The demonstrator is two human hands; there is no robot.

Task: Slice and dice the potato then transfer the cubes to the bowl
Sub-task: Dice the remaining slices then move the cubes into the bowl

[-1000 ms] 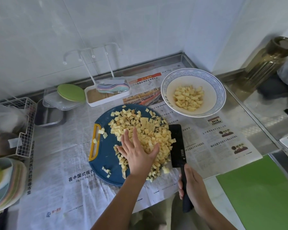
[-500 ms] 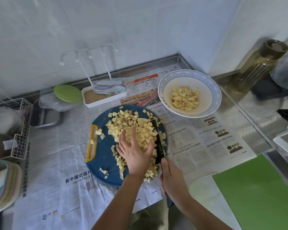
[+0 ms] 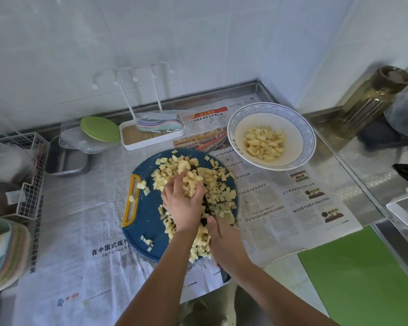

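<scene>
Ok, hands: L cups cubes, R grips knife.

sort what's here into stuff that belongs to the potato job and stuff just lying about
In use: potato cubes, blue cutting board, knife, bowl, left hand scooping cubes, right hand gripping the knife.
Lying about: green lid, white rack tray, wire basket, metal tray, stacked plates, green mat, ribbed jar.
</scene>
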